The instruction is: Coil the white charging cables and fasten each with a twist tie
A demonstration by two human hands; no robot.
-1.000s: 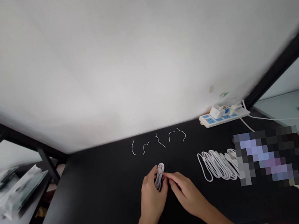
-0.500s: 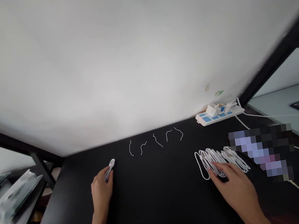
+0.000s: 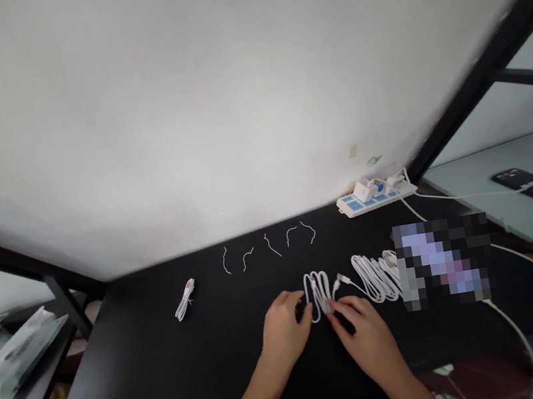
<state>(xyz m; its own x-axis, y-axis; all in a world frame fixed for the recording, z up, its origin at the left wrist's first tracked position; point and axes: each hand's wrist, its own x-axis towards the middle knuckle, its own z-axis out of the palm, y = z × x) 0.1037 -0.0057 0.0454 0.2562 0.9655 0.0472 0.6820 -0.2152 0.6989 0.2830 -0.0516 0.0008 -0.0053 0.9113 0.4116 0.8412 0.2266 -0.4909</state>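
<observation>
White cable loop [image 3: 318, 294] held upright between left hand [image 3: 285, 335] and right hand [image 3: 366, 340], both closed, gripping its lower part.

A plain indoor work area, more like a small workshop or packing room than a home, is shown, with a black desk [image 3: 138, 381] on a black metal frame [image 3: 492, 62] set against a white wall [image 3: 230, 97]. Seen from the wearer's place, a power strip [image 3: 373, 201] is placed at one o'clock, and white USB cables [image 3: 375, 279] are laid out on the desk. A phone [image 3: 513, 179] is seen at two o'clock, and plastic-wrapped packets [image 3: 14, 364] are stacked at ten o'clock.
</observation>
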